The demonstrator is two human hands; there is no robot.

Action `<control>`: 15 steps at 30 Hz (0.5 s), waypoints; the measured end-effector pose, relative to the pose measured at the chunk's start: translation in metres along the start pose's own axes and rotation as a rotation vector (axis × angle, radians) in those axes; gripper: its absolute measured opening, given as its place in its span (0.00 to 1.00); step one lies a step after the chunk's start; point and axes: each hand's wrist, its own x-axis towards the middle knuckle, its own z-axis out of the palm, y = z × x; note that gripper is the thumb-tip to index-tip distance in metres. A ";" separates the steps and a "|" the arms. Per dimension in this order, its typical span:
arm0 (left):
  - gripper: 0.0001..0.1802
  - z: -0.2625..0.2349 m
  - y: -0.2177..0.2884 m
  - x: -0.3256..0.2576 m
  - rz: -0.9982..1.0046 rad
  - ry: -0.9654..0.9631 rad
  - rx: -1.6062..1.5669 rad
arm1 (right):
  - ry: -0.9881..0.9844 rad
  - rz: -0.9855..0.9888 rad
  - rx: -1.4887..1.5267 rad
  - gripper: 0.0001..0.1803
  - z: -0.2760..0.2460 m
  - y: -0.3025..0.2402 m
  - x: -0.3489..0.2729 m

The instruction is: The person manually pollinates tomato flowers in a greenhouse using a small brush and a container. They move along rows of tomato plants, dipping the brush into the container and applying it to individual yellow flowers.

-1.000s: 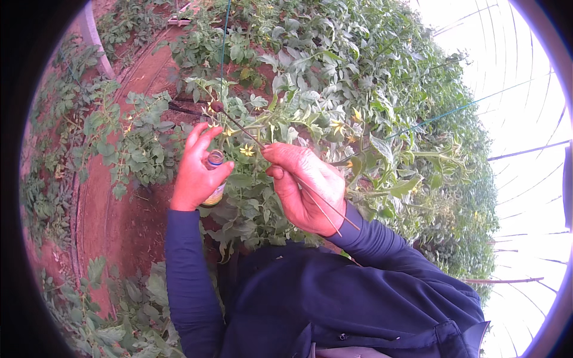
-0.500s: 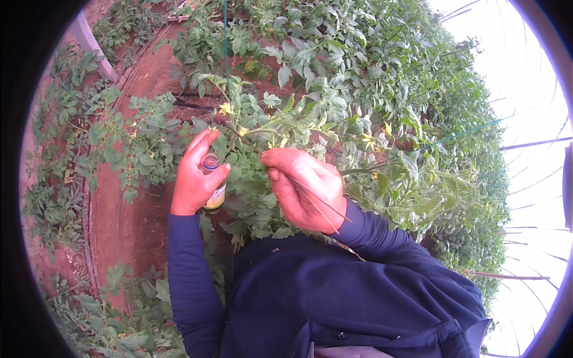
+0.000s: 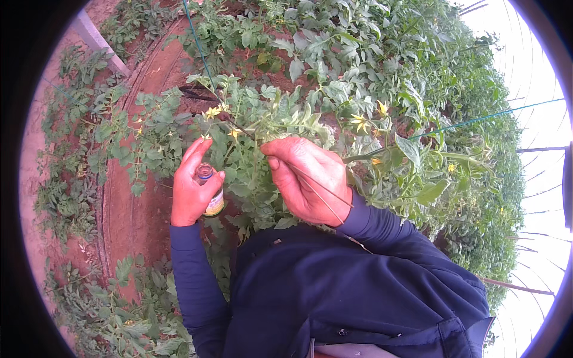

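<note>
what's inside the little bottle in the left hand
The little bottle looks reddish inside its open mouth; contents deeper down can't be made out, and the left hand covers part of it.

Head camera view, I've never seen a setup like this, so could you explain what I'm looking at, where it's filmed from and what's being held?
There's no robot here: these are a person's own bare hands. A wide fisheye camera on the person's head looks down, which is why the rim is dark and straight edges bend. The dark blue jacket belongs to the wearer.

The left hand holds a small bottle with its mouth open. The right hand grips a thin stick, its far end among yellow flowers; whether it touches one is hard to tell.

Around the hands are leafy green plants, with reddish soil between rows.
</note>
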 end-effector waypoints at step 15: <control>0.37 -0.014 0.001 -0.022 -0.053 0.078 0.007 | -0.005 0.104 0.053 0.09 -0.017 -0.004 0.009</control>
